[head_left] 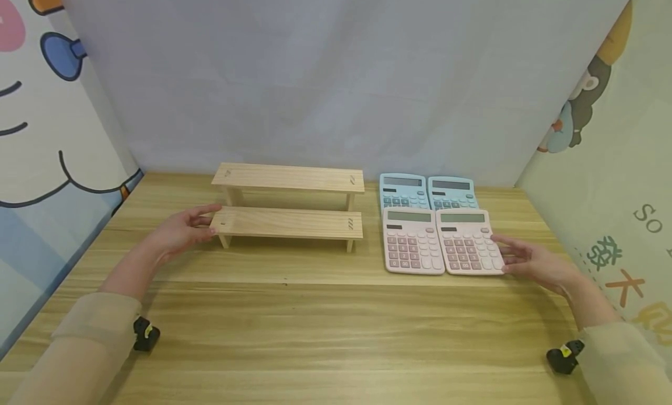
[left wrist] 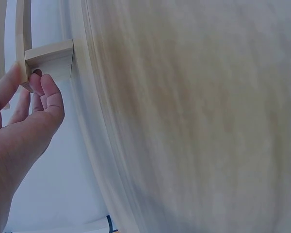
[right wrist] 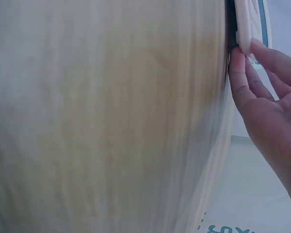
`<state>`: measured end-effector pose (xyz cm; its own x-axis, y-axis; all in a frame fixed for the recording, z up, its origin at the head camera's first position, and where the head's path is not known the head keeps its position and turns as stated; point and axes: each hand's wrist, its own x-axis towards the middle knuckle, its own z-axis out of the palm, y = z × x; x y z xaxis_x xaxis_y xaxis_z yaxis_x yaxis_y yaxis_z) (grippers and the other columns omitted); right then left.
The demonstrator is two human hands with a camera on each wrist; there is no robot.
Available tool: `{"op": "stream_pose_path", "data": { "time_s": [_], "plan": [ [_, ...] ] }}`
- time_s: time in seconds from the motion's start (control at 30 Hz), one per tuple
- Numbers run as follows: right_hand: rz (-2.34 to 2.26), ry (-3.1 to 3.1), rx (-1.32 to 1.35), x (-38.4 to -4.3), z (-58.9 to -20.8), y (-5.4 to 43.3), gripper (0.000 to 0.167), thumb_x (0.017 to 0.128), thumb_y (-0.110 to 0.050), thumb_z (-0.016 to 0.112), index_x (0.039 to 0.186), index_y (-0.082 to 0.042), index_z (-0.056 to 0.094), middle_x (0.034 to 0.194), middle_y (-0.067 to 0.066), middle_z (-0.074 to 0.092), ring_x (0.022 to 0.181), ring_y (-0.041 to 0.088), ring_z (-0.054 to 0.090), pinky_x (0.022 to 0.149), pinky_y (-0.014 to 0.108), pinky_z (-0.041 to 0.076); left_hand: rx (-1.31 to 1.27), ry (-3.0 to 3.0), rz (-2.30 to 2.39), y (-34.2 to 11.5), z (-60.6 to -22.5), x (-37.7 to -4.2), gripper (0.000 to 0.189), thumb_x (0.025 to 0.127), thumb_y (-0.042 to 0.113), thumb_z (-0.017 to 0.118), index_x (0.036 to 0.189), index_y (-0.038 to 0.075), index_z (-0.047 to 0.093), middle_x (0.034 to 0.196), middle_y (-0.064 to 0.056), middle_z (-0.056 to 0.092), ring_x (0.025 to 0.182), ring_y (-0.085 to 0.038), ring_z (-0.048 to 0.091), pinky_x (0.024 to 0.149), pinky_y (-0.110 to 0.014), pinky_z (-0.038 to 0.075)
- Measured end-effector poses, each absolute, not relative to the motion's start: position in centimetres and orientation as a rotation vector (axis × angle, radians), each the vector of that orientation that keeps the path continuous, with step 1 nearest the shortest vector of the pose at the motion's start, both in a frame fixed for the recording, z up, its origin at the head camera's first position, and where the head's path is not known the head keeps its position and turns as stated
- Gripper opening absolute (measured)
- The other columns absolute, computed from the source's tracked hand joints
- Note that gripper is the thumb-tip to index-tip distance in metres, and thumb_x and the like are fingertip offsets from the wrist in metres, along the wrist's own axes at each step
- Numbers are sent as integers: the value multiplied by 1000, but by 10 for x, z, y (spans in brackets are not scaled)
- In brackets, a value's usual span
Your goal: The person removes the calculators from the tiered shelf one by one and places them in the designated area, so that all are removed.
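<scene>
In the head view a two-step wooden stand sits on the table, left of centre. My left hand grips the left end of its lower board, with thumb and fingers about the board's edge in the left wrist view. To the right, two pink calculators lie side by side, face up. My right hand pinches the right edge of the right-hand pink calculator. The right wrist view shows fingertips at that calculator's edge. Two blue calculators are partly hidden behind the pink ones.
The wood-grain table spreads in front of the things. A pale curtain hangs behind the table. Printed panels stand at the left and right sides.
</scene>
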<state>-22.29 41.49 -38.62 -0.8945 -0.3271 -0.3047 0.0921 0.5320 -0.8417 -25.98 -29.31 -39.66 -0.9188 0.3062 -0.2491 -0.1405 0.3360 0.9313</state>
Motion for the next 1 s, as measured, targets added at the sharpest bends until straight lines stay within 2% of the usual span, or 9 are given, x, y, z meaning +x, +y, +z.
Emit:
{"op": "stream_pose_path", "data": {
  "time_s": [0.27, 0.43, 0.57, 0.63, 0.73, 0.83, 0.9, 1.0],
  "plan": [
    [-1209, 2432, -162, -222, -381, 412, 79, 86, -12, 67, 149, -3, 22, 144, 33, 30, 104, -3, 50, 84, 21, 50, 155, 2224, 1607, -292, -397, -261, 70, 96, 13, 55, 152, 10, 14, 142, -26, 27, 103, -7, 52, 99, -35, 43],
    [-1203, 2458, -151, -220, -380, 411, 74, 87, -11, 66, 146, 4, 25, 143, 30, 32, 99, -1, 52, 81, 20, 50, 154, 2223, 1607, -291, -397, -263, 70, 96, 12, 55, 152, 11, 14, 145, -27, 25, 106, -9, 51, 101, -38, 42],
    [-1194, 2475, -149, -220, -380, 409, 73, 87, -12, 66, 146, 4, 26, 140, 28, 34, 98, 2, 53, 79, 21, 50, 163, 2220, 1609, -290, -399, -265, 69, 96, 11, 54, 152, 10, 14, 146, -29, 23, 115, -19, 47, 104, -41, 40],
    [-1161, 2506, -158, -221, -379, 408, 71, 88, -14, 65, 145, 4, 28, 141, 28, 34, 101, 8, 53, 80, 21, 49, 166, 2219, 1613, -290, -399, -265, 69, 96, 10, 53, 152, 9, 13, 146, -30, 22, 119, -25, 44, 105, -43, 38],
    [-1086, 2577, -175, -222, -374, 406, 70, 90, -20, 64, 145, 3, 29, 142, 28, 35, 111, 26, 51, 83, 27, 47, 183, 2253, 1582, -290, -398, -265, 67, 97, 10, 53, 152, 8, 14, 146, -32, 23, 124, -33, 41, 105, -47, 38],
    [-1045, 2617, -195, -222, -369, 403, 69, 92, -22, 61, 146, 3, 25, 143, 29, 34, 119, 44, 43, 88, 40, 46, 194, 2326, 1520, -288, -394, -264, 67, 96, 14, 55, 151, 7, 17, 144, -34, 26, 126, -41, 39, 104, -51, 37],
    [-1023, 2645, -211, -222, -364, 401, 69, 94, -22, 59, 147, 2, 23, 142, 30, 34, 121, 49, 40, 91, 50, 44, 194, 2393, 1457, -288, -390, -263, 68, 96, 19, 57, 151, 6, 19, 143, -34, 29, 126, -44, 39, 102, -52, 38],
    [-996, 2693, -222, -223, -356, 394, 66, 96, -24, 56, 148, -1, 22, 141, 30, 35, 120, 48, 42, 92, 57, 43, 181, 2493, 1360, -288, -384, -262, 69, 94, 25, 59, 150, 6, 22, 142, -33, 33, 125, -45, 40, 100, -54, 40]
  ]
}}
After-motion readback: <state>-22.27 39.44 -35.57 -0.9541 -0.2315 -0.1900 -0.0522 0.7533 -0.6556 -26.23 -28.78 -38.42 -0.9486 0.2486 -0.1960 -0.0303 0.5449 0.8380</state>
